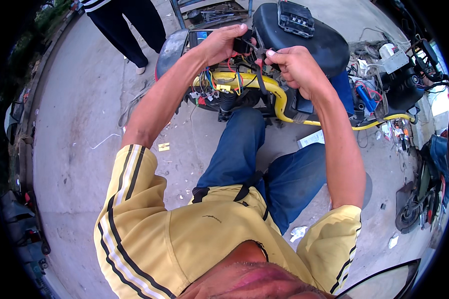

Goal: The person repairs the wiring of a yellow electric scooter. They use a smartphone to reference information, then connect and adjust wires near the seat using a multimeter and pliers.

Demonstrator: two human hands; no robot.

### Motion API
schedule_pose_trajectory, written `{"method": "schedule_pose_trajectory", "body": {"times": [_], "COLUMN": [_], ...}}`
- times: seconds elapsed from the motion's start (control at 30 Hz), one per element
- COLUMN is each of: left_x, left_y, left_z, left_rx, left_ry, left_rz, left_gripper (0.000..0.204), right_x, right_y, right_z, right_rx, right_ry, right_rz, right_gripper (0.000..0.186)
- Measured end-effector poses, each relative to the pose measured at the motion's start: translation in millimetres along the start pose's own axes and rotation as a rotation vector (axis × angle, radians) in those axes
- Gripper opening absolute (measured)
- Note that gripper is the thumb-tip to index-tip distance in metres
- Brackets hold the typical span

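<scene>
On the far left, a second person (127, 27) in dark trousers stands on the grey concrete floor (75, 149), well apart from the work. Next comes the person's left hand (223, 44), raised in front of a small scooter. Its fingers (234, 31) are closed around a small black plug (243, 46) at the top of the scooter's open middle. Just under that hand hangs a bunch of wires (219, 82) in red, yellow, blue and black, lying over the yellow frame tube (264, 84). The plug sits between the two hands, just beside the front edge of the black seat (309, 42). The right hand (297, 67) is close to the left one. Its fingers are curled shut and pinch thin wires that lead to the plug. A black box (295, 17) with ribs lies on top of the seat. Below the hands, the person's legs in blue jeans (264, 169) bend toward the scooter. Further right, more loose wires and a blue part (368, 97) lie by the scooter's front. At the far right edge, dark scooter parts (419, 199) rest on the floor.
</scene>
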State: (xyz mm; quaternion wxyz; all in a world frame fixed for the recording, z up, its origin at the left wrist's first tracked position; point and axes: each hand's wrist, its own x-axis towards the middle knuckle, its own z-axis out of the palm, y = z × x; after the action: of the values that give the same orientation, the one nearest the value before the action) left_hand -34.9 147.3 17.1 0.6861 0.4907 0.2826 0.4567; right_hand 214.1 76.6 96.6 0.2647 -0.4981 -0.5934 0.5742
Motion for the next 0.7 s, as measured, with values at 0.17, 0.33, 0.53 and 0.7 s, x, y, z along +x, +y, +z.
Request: {"method": "schedule_pose_trajectory", "body": {"times": [0.17, 0.33, 0.53, 0.7], "left_x": [5, 2, 6, 1], "left_y": [-1, -1, -5, -3], "left_z": [6, 7, 7, 15], "left_rx": [0.053, 0.069, 0.107, 0.110], "left_ry": [0.038, 0.072, 0.057, 0.096], "left_rz": [0.007, 0.008, 0.015, 0.023], "left_gripper": [0.031, 0.031, 0.032, 0.032], "right_x": [0, 3, 8, 8], "right_y": [-9, -20, -26, -30], "right_z": [-8, -10, -11, -14], "right_rx": [-0.025, -0.119, -0.163, -0.174], "right_ry": [-0.024, -0.043, -0.055, -0.055], "right_rz": [0.019, 0.038, 0.064, 0.087], "right_gripper": [0.028, 0.028, 0.029, 0.028]}}
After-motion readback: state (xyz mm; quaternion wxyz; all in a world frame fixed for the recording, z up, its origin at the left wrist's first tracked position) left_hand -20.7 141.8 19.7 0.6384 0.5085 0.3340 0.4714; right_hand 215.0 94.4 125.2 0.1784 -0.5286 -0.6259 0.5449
